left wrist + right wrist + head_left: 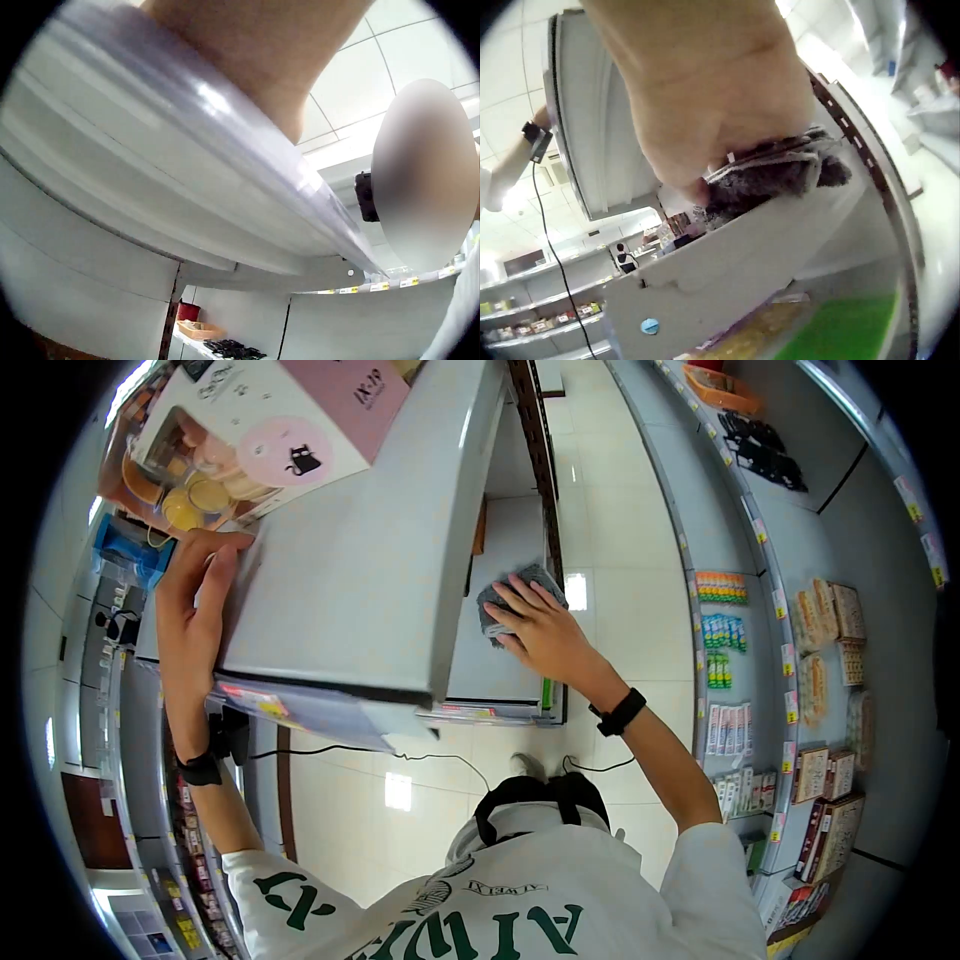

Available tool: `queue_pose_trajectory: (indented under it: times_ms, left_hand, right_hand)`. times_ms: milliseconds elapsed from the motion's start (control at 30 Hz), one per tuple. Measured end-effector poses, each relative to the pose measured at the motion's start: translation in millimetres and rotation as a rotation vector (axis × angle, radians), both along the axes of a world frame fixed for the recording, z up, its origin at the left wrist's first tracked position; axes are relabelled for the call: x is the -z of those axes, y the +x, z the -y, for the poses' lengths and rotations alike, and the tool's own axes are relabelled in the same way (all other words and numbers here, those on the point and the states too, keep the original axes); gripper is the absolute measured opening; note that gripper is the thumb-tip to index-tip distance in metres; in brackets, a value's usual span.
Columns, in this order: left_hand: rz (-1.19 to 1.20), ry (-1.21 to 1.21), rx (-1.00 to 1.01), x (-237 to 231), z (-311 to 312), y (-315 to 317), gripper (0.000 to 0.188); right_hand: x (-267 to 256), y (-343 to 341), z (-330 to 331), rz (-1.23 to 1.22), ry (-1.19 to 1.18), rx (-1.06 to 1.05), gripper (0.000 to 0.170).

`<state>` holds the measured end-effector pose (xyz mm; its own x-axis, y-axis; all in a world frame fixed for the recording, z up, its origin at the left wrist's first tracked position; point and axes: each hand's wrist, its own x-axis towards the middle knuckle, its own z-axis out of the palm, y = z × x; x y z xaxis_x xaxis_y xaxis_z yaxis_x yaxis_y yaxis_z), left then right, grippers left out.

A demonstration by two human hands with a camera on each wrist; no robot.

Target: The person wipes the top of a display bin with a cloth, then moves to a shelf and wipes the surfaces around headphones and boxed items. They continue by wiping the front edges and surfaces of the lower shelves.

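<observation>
My right hand (545, 637) presses a grey cloth (494, 622) onto the lower shelf (505, 678), its fingers spread over the cloth. From the right wrist view, the fluffy cloth (757, 180) is bunched beneath the palm, with the thumb at its near edge. My left hand (195, 585) rests at the left edge of the upper shelf (340, 590), fingertips close to a pink-and-white box (290, 450). In the left wrist view only the forearm side shows past the shelf's clear front strip (210, 97); the fingers are hidden.
The upper shelf overhangs part of the lower one. A dark slotted upright (535, 430) runs along the shelf's right side. Across the tiled aisle (630, 630) stand shelves with small packs (722, 588) and boxes. A black cable (350, 748) hangs between the wrists.
</observation>
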<state>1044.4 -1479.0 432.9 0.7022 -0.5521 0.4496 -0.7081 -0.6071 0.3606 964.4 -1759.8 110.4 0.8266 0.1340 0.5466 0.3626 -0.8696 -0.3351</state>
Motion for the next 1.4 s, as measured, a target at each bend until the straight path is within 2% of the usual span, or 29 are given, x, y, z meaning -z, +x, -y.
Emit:
queue_pose_trajectory:
  times_ms: [67,133,200,267,300,333,400,467,500,533,567,600,633,667,700,733,767,833,867,900,933,1000,1133,1267,1400]
  left_hand:
    - [0.004,-0.008,-0.011,-3,-4,4,0.026]
    - [0.091,-0.083,-0.033,-3,-4,3,0.026]
    - [0.051,-0.036,-0.086,-5,-5,0,0.032]
    - [0.138,-0.149,-0.143,-5,-11,-8,0.031]
    - [0.283,-0.304,-0.156,-6,-19,-12,0.032]
    - [0.431,-0.454,-0.171,-5,-27,-16,0.033]
    - [0.517,-0.668,-0.13,-16,-53,-40,0.037]
    - [0.346,-1.017,-0.187,-16,-89,-72,0.039]
    - [0.259,-0.954,-0.146,-6,-100,-90,0.039]
    - [0.181,-0.892,-0.101,9,-106,-108,0.039]
    - [0.137,-0.896,-0.183,34,-108,-123,0.039]
    - [0.082,-0.887,-0.253,66,-110,-133,0.04]
    - [0.113,-0.975,-0.587,102,-102,-146,0.041]
    - [0.078,-0.95,-0.639,142,-107,-159,0.04]
    - [0.03,-1.035,-0.754,190,-110,-178,0.039]
    - [0.031,-1.273,-0.939,228,-78,-194,0.041]
    - [-0.148,-0.998,-0.816,276,-79,-226,0.044]
    - [-0.278,-1.021,-0.853,338,-35,-269,0.048]
    - [-0.387,-1.159,-0.997,351,5,-281,0.049]
    - [-0.464,-1.221,-1.047,357,41,-292,0.047]
    - [-0.567,-1.267,-1.085,381,55,-306,0.044]
    - [-0.697,-1.334,-1.24,395,100,-320,0.037]
    - [-0.776,-1.294,-1.277,425,140,-348,0.034]
    - [-0.849,-1.257,-1.305,444,148,-346,0.035]
    - [-0.884,-1.165,-1.251,449,151,-330,0.035]
  right_hand:
    - [4,13,13,0.022,0.008,-0.015,0.043]
    - [-2,24,29,-0.065,-0.162,-0.106,0.049]
    - [-16,29,43,-0.131,-0.155,-0.165,0.054]
    - [-14,46,57,-0.261,-0.027,-0.26,0.055]
    - [-17,57,65,-0.342,0.076,-0.337,0.057]
    - [-18,69,76,-0.333,0.054,-0.373,0.057]
    - [-14,95,99,-0.376,0.12,-0.49,0.058]
    - [-12,117,114,-0.389,0.057,-0.508,0.061]
    - [-6,128,121,-0.269,0.008,-0.471,0.062]
    - [-4,143,130,-0.136,-0.036,-0.433,0.063]
    - [-1,158,139,-0.12,-0.134,-0.418,0.062]
    - [6,158,141,-0.127,-0.105,-0.434,0.062]
    - [5,159,141,-0.061,-0.153,-0.399,0.059]
    - [2,160,140,0.003,-0.211,-0.369,0.057]
    - [0,159,139,0.033,-0.251,-0.39,0.055]
    - [-5,155,137,0.02,-0.252,-0.436,0.055]
    - [-13,152,136,-0.013,-0.183,-0.422,0.056]
    - [-12,169,130,-0.114,-0.015,-0.331,0.064]
    - [0,175,127,-0.115,-0.006,-0.357,0.064]
    - [13,178,124,0.016,-0.026,-0.277,0.067]
    - [17,181,118,0.153,-0.048,-0.194,0.069]
    - [15,176,108,0.213,-0.107,-0.206,0.073]
    - [14,156,97,0.12,-0.166,-0.187,0.073]
    - [7,81,66,-0.1,-0.14,-0.364,0.073]
    - [-2,5,25,-0.178,-0.058,-0.558,0.075]
